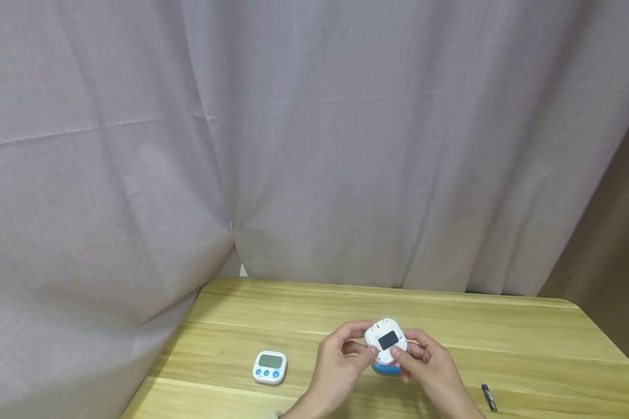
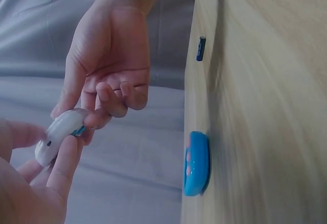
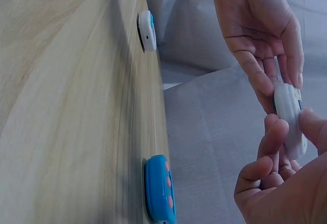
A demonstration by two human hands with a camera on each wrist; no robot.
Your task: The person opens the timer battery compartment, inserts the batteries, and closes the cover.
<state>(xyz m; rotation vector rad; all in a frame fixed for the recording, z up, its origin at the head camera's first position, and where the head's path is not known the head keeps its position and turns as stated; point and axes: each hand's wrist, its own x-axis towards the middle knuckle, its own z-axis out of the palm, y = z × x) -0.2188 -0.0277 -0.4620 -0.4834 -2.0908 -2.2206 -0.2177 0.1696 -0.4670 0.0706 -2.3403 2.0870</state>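
both hands are raised over the wood-grain table (image 1: 230, 337), forearms entering from the bottom edge of the head view and converging on one white device (image 1: 385, 327).

left hand (image 1: 338, 364): gripping the device at its left side, thumb on the face toward the head camera, index finger at the upper left edge.

right hand (image 1: 434, 366): gripping the opposite side, thumb pressed near the dark rectangle on that same face, index finger at the right edge. in the left wrist view its outer fingers curl loosely toward the palm.

device position: between the two hands, clear of the tabletop, tilted so the dark rectangle faces the head camera; a bit of blue shows on its other side in the left wrist view.

on the table: blue device (image 3: 159, 188) with pink buttons, below the hands; white timer (image 1: 269, 368), left of the left hand; small dark battery (image 1: 489, 398), right of the right hand.
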